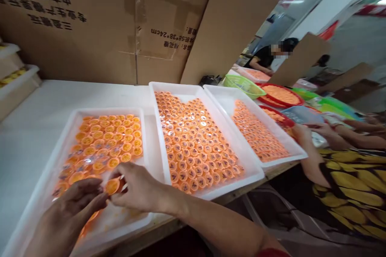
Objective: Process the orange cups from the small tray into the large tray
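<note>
Both of my hands meet over the near end of a white tray filled with several small orange cups. My left hand and my right hand pinch one orange cup between their fingertips, just above the tray. Two more white trays lie to the right: a middle tray packed with sealed orange cups, and a right tray about half filled with orange cups.
Tall cardboard boxes stand along the back of the white table. Another person in a yellow-patterned sleeve works at the right, hand by the right tray. A green basket and red bowls sit beyond. A further person sits far back.
</note>
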Motion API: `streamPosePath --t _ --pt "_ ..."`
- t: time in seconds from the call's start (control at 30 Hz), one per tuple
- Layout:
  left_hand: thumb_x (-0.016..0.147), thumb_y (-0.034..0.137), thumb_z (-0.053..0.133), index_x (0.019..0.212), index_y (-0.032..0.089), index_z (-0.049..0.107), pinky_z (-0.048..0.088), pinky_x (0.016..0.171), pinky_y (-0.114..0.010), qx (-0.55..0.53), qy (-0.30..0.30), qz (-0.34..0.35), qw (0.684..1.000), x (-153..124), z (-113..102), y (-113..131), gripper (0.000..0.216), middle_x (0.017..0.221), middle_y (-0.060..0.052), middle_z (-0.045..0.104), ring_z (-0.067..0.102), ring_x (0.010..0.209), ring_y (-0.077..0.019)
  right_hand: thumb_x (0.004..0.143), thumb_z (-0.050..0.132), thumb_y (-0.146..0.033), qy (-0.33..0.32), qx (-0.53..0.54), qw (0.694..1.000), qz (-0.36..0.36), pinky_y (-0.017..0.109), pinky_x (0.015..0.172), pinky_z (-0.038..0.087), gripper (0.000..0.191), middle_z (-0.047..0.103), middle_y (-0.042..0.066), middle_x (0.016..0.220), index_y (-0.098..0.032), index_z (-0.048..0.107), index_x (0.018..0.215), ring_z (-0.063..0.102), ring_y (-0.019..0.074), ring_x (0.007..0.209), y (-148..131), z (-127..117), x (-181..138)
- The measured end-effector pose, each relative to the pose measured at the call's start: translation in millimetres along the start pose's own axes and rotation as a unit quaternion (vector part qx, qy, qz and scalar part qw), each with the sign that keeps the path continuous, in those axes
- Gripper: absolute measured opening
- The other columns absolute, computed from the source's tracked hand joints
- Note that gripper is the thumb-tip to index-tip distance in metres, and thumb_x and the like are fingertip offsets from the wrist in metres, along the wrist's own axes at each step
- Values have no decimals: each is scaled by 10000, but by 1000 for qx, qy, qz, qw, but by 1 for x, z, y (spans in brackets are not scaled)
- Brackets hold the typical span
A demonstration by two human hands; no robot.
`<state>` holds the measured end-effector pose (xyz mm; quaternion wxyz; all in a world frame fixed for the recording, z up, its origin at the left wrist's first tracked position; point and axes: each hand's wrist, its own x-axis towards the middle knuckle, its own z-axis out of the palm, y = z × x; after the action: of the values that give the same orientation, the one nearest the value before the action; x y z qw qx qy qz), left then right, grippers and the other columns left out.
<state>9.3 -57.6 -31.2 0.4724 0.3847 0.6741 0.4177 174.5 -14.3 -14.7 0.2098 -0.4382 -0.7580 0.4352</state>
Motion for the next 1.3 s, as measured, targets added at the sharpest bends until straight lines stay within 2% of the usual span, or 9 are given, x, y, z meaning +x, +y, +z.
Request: streamPosePath --t 0.07,0.23,0.37,0.57,0.83,0.93,1.07,1.17,1.3 --pt "517 455 818 912 207 646 539 674 -343 -62 -63 -49 995 -6 6 10 497 829 -38 695 650 747 -234 687 675 -256 18 99 994 39 227 647 488 301 601 -6 854 -200 557 959 589 114 716 5 3 -4" --pt "639 295 786 947 168 631 486 638 -243 -257 -124 -54 957 -9 12 14 367 744 -11 663 617 654 -127 743 643 -262 13 313 947 70 279 709 537 304 607 -9 853 -198 500 1002 648 125 752 14 9 -11" --pt "709 240 748 1029 162 620 464 631 -214 -291 -124 -54 947 -7 14 7 353 678 10 653 607 621 -95 765 626 -258 19 329 940 87 327 748 557 306 612 -16 832 -215 484 1033 672 140 752 14 9 -11" --pt "726 217 732 884 142 673 466 645 -197 -328 -127 -46 935 -5 17 3 185 721 -7 675 630 657 -98 762 590 -198 41 301 949 83 327 765 549 277 616 -14 862 -220 494 1021 660 141 803 13 7 -11" --pt "712 207 743 928 170 683 478 659 -192 -380 -122 -103 911 -4 17 1 227 737 7 643 622 666 -87 767 571 -194 62 290 953 63 310 794 527 264 610 7 947 -205 504 1023 628 133 851 17 11 -7" --pt "724 234 729 960 188 683 477 680 -216 -335 -112 -65 933 -5 15 1 245 758 11 627 617 688 -97 789 567 -215 74 329 939 67 334 871 516 254 593 14 983 -209 497 1033 623 131 892 16 11 -7" --pt "772 232 655 1086 217 651 473 727 -275 -105 -57 97 988 -5 10 6 315 762 16 597 605 715 -127 797 603 -269 77 388 915 78 375 949 490 275 579 15 997 -214 484 1039 624 131 904 11 8 -7" --pt "759 169 633 1108 227 616 462 709 -281 53 0 202 978 -4 5 11 355 723 27 594 581 678 -132 789 633 -309 77 404 907 84 397 973 478 314 584 8 955 -218 485 1049 624 134 891 8 6 -8" --pt "780 132 585 851 204 635 444 653 -267 167 12 279 946 -3 2 13 113 734 -1 615 560 669 -136 798 635 -342 71 396 912 83 387 963 489 292 580 5 959 -218 507 1029 620 133 907 9 7 -8"
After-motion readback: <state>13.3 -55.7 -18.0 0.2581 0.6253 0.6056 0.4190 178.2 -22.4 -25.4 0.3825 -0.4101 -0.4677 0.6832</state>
